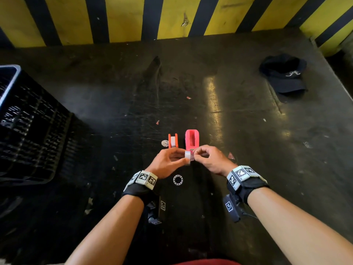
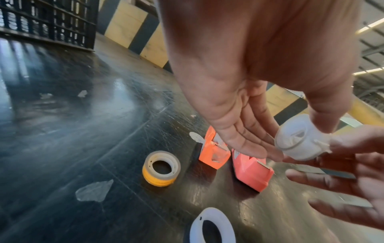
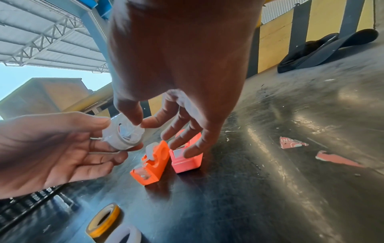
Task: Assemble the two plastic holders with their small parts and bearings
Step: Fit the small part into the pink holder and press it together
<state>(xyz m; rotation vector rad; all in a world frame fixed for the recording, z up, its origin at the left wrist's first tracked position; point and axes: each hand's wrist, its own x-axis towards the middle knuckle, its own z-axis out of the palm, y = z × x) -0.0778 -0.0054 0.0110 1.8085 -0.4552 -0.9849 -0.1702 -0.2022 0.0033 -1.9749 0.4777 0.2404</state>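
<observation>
Both hands meet above the black desk (image 1: 248, 131), directly in front of the pink holder (image 1: 192, 139). The left hand (image 1: 168, 163) pinches a small white spool-shaped part (image 2: 299, 139) between thumb and fingertips; its remaining fingers are extended. The right hand (image 1: 210, 159) pinches the same part at its opposite face with thumb and forefinger. The orange holder (image 1: 173, 140), with a white roll seated in it, stands just left of the pink holder. A yellow-edged ring (image 2: 161, 167) and a white ring (image 2: 212, 226) lie on the desk nearer the person than the pink holder. A black cap (image 1: 284, 75) lies far right of it.
</observation>
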